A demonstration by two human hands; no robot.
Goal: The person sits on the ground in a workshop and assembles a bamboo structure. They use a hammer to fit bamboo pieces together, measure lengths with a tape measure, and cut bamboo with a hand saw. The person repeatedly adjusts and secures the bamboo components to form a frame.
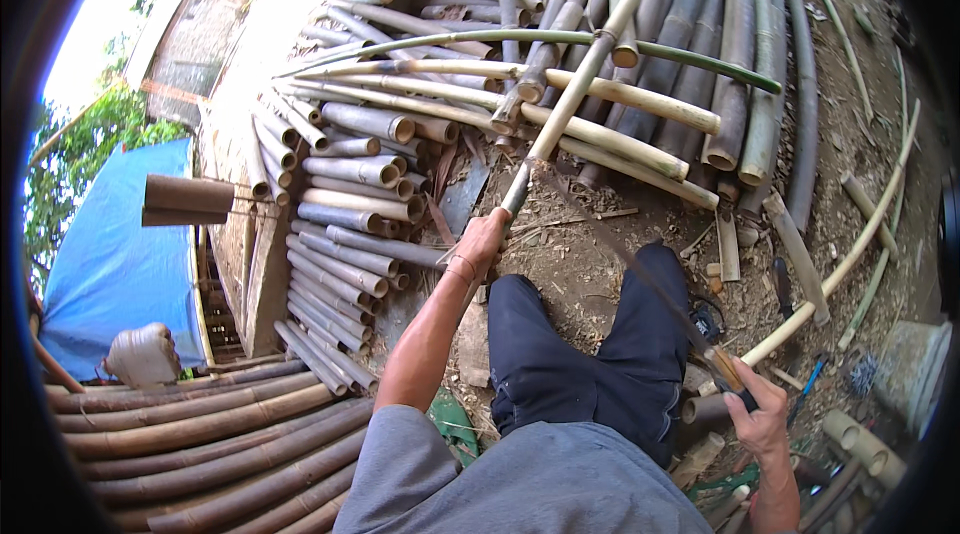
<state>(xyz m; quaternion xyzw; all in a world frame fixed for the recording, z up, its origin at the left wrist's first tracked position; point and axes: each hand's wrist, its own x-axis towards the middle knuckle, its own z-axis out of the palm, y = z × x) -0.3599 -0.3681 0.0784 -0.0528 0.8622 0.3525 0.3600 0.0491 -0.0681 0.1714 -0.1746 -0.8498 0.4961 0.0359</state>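
My left hand point(484, 242) is closed around the lower end of a pale bamboo pole point(572, 99), which slants up and away from me. The pole rests across several other poles lying crosswise. In my right hand point(762, 414), at the lower right, is the wooden handle of a handsaw point(655, 282). Its long, dark, slightly blurred blade runs up to the left, and the tip end meets the pole just beyond my left hand. The saw's teeth are too small to make out.
Cut bamboo lengths point(350, 174) are stacked at the left, and longer culms point(690, 24) lie at the back. A curved pale pole point(850, 259) and a dark-handled tool point(781, 284) lie at the right. Chips litter the ground point(590, 284). A blue tarp point(120, 254) hangs far left.
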